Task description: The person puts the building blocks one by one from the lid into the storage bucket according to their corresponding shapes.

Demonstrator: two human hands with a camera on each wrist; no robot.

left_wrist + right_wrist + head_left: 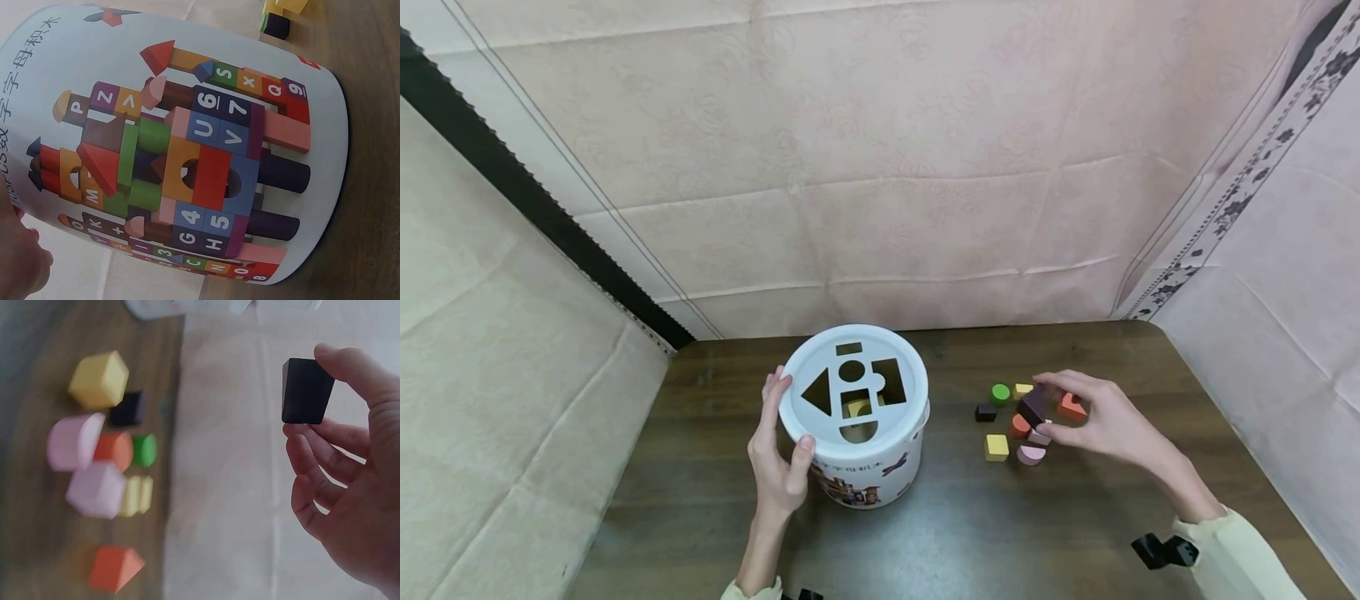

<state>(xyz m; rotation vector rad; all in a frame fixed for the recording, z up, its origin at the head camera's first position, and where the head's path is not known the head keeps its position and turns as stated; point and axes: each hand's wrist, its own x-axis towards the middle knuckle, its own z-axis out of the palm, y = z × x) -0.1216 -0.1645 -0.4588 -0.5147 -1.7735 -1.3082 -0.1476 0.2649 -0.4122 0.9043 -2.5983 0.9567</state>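
Note:
A white toy-block bucket [880,479] with a printed castle picture [212,175] stands upright on the table. Its pale blue lid [895,425] has several shaped holes, and something yellow shows through one. My left hand [781,467] grips the bucket's left side, thumb at the lid's front edge. Above the loose blocks on the right, my right hand [1093,417] pinches a dark block [306,392] between thumb and fingertips. Beneath it lie a yellow cube [997,447], a pink half-round block [1031,455], an orange triangular block [115,570] and others.
Near the yellow cube lie a small black block [986,412], a green cylinder [1000,393] and an orange rounded block [1019,426]. The wooden table [925,550] meets a cloth backdrop [925,208] behind and cloth panels at both sides.

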